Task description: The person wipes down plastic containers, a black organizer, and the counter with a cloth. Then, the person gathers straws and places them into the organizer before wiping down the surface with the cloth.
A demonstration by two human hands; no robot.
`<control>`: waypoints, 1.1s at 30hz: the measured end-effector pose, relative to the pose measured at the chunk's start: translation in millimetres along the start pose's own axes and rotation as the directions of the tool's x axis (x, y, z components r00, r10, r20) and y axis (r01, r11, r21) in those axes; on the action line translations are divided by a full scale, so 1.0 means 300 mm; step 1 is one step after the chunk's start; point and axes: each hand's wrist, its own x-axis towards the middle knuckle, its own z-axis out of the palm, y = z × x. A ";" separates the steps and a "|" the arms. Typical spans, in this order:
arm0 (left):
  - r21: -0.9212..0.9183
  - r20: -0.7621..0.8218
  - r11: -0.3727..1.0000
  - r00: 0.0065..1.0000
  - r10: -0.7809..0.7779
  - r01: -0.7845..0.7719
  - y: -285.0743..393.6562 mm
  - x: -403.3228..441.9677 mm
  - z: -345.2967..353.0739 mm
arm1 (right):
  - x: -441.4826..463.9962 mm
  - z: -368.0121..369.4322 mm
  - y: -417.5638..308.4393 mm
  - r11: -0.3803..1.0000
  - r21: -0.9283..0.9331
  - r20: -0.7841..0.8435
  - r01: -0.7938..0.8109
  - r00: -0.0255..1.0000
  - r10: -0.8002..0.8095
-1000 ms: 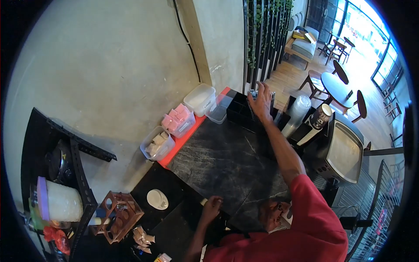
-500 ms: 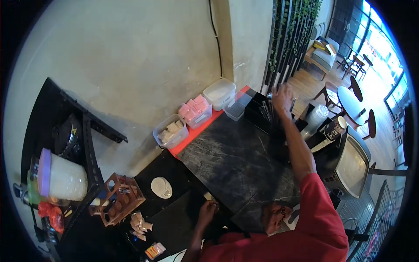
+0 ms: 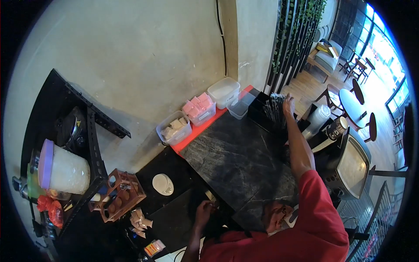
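Observation:
My right hand (image 3: 288, 105) reaches far across the dark stone counter (image 3: 235, 159). It is at the right side of a bundle of thin dark straws (image 3: 275, 108) standing in a black holder (image 3: 258, 115). The fingers look bent together; whether straws are between them is hidden. Just right of my forearm are clear plastic lids or cups (image 3: 321, 114) and a stack of paper cups (image 3: 334, 131). My left hand (image 3: 204, 212) hangs low by the counter's near edge with its fingers curled, and the palm is out of sight. A white round scale-like device (image 3: 163, 184) lies to its left.
Along the wall, a red strip (image 3: 205, 127) carries plastic tubs, one with pink sachets (image 3: 198, 104), another with pale packets (image 3: 174, 126). A black shelf (image 3: 94, 148) juts out at left above a brown wooden rack (image 3: 123, 194). A metal-topped machine (image 3: 351, 159) stands at right.
My right hand has moved slightly down and right, from above the holder to the side of the straws, which now show spread out. My left hand has shifted slightly left.

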 end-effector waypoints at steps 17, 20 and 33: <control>0.165 0.504 0.778 0.730 0.462 -0.606 0.020 0.131 0.367 | -1.510 -0.894 0.306 0.515 -0.748 0.538 0.419 0.837 0.100; 0.072 0.754 0.907 0.618 0.223 -0.414 -0.100 0.088 0.419 | -1.693 -0.865 0.444 0.513 -0.790 0.302 0.336 0.941 -0.152; 0.160 0.543 0.869 0.777 0.319 -0.468 0.156 -0.253 0.155 | -1.863 -1.045 0.012 0.998 -0.035 0.015 0.043 0.999 -0.043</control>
